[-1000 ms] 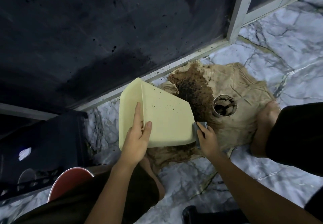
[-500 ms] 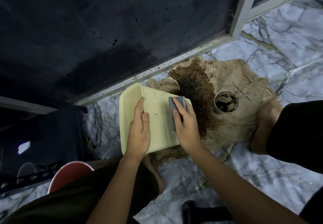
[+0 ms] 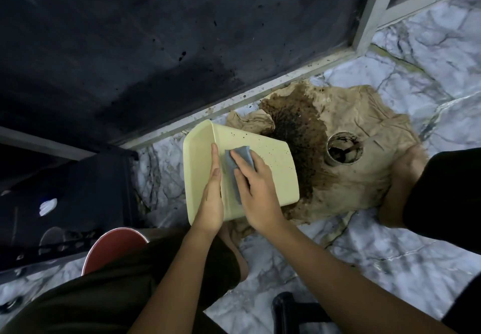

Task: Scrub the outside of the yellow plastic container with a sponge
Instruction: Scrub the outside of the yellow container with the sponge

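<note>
your left hand [image 3: 212,198] grips the rim edge of the yellow plastic container [image 3: 270,167], fingers closed along it toward 12 o'clock, holding the container tilted on its side above the marble floor [image 3: 390,250] at the picture's centre. your right hand [image 3: 256,187] presses the blue-grey sponge [image 3: 234,169] flat on the speckled outer wall, fingers curled over it, just beside the left hand. at 3 o'clock of the container lies a stained brown cloth [image 3: 364,177] bearing a round tin [image 3: 343,151].

text: none readable | labels: none | brands: none | numbers: none | signs: none | checked: every surface in the head view
</note>
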